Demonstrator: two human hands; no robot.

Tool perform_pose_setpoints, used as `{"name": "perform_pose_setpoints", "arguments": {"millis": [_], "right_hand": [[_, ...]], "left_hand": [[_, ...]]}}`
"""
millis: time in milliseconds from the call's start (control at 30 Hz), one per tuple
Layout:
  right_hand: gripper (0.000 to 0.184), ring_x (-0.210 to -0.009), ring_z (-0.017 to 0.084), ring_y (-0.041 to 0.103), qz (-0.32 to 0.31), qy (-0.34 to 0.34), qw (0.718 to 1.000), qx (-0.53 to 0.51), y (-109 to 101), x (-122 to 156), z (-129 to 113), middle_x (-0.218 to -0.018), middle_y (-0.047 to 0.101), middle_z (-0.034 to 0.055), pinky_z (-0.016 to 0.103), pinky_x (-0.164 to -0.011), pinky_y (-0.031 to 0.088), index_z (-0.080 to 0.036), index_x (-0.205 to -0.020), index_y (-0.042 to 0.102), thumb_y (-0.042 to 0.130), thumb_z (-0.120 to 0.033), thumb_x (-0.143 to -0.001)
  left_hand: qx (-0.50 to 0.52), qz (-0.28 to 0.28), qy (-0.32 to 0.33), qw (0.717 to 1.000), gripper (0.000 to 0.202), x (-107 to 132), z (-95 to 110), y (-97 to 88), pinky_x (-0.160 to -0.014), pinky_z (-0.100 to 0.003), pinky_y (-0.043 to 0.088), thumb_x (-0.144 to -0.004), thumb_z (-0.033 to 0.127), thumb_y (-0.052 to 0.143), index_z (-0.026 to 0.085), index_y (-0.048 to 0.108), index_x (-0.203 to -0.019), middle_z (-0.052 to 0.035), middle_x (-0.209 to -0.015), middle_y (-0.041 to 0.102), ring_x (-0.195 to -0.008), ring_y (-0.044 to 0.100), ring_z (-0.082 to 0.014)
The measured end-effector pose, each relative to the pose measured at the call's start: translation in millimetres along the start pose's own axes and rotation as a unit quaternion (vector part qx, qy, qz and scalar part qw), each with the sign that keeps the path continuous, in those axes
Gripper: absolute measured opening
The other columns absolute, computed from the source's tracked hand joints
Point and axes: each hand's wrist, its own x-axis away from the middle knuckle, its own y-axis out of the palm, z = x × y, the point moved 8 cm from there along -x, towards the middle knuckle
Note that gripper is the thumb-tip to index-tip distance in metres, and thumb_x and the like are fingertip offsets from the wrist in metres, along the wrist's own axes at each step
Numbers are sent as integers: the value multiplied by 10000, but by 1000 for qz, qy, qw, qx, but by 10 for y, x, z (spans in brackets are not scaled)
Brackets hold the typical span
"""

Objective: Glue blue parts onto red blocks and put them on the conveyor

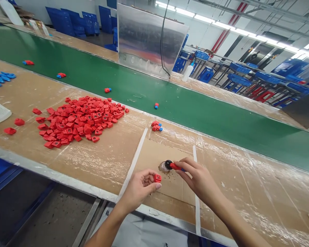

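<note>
My left hand (140, 188) is closed on a small red block (157, 178) with a square hollow in its face. Ahead of it, my right hand (195, 173) pinches a red-and-blue piece (175, 166). The red end of that piece meets the round black top (168, 164) of a small clear jar (163, 167); whether it is pressed in or just touching, I cannot tell. Brown specks lie around the jar on a cardboard sheet (154, 151). Beyond the jar is a little cluster of red-and-blue pieces (156, 126).
A large heap of red blocks (79, 120) covers the worktable to the left, with blue parts (0, 78) farther left. Behind runs a green conveyor belt (134, 96) bearing several red-and-blue pieces. A metal panel (149, 37) and a white bottle (187, 72) stand beyond it.
</note>
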Motion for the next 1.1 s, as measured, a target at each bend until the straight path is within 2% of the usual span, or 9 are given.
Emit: {"name": "perform_pose_setpoints", "arguments": {"millis": [133, 333, 500, 700, 867, 1100], "right_hand": [[222, -800, 206, 646, 6, -12, 1000, 3, -30, -24, -39, -964, 638, 83, 333, -675, 528, -224, -1080, 618, 412, -283, -1020], [178, -903, 224, 641, 52, 4, 999, -12, -132, -11, -50, -1041, 639, 82, 334, -734, 517, -231, -1125, 605, 488, -269, -996], [177, -902, 208, 635, 89, 34, 992, -86, -170, 81, -185, -1046, 650, 71, 318, -768, 509, -241, -1141, 603, 534, -261, -980], [202, -900, 215, 641, 45, 35, 986, -155, 44, 165, -347, -1017, 660, 89, 307, -765, 520, -222, -1151, 622, 534, -281, -979], [214, -883, 213, 642, 17, 41, 985, -170, 184, 193, -324, -1020, 656, 96, 307, -745, 522, -209, -1150, 626, 517, -293, -986], [187, -877, 190, 617, -22, 41, 983, -177, 268, 223, -331, -1016, 620, 76, 285, -745, 496, -213, -1143, 609, 508, -249, -990]], "left_hand": [[7, -6, -5, 1000, 225, 5, -7, 13, -621, -212, 431, -777, 290, 741, 151, 663, -936, -1, -746, 590, -673, 530, -110], [46, -40, -21, 998, 206, 21, -26, 54, -597, -199, 420, -786, 267, 733, 152, 659, -939, 8, -736, 584, -652, 528, -93], [65, -53, -24, 996, 227, 25, -39, 69, -592, -202, 422, -786, 263, 729, 149, 673, -975, 9, -721, 588, -630, 522, -91], [59, -72, -28, 995, 259, 33, -32, 109, -582, -212, 422, -797, 273, 712, 136, 692, -1016, -1, -703, 617, -593, 523, -94], [49, -85, -30, 995, 285, 44, -26, 130, -603, -217, 435, -818, 274, 690, 135, 700, -1067, -25, -756, 645, -634, 553, -108], [45, -91, -34, 994, 268, 52, -34, 147, -617, -218, 434, -820, 229, 664, 132, 689, -1069, -15, -771, 628, -630, 521, -92]]}}
